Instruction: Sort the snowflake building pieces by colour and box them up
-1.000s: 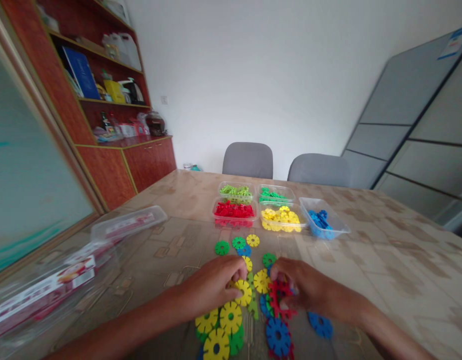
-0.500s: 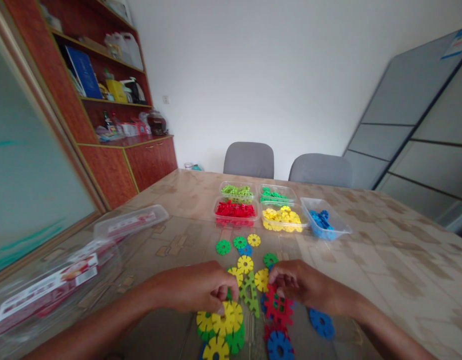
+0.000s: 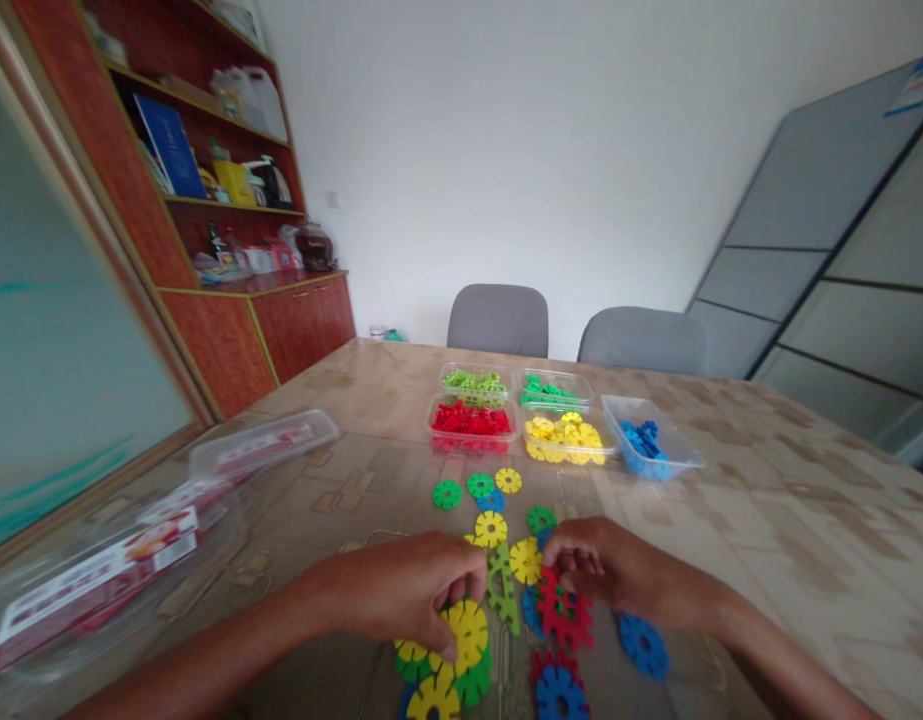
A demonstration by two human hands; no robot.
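My left hand (image 3: 427, 590) is at the lower middle, thumb and forefinger closed around the edge of a yellow notched disc (image 3: 467, 640). That disc lies over a pile of notched discs, among them a green disc (image 3: 474, 682) and another yellow disc (image 3: 435, 697). To the right, my right hand (image 3: 603, 560) has its fingers pinched on the upper left corner of a red square lattice piece (image 3: 570, 617); its thumb tip is partly hidden. Between the hands lies a light green toothed piece (image 3: 502, 590). A large blue notched disc (image 3: 642, 645) rests below my right wrist.
Further back stand clear tubs of pieces: a red tub (image 3: 472, 440), a yellow tub (image 3: 567, 455) and a blue tub (image 3: 678, 455), with two green ones behind. Loose discs lie before them. Clear lids (image 3: 262, 448) lie at left. Grey chairs (image 3: 498, 318) stand behind the table.
My left hand has shifted slightly right and its thumb has come lower over the yellow disc. The red lattice piece has moved a little right with my right hand.
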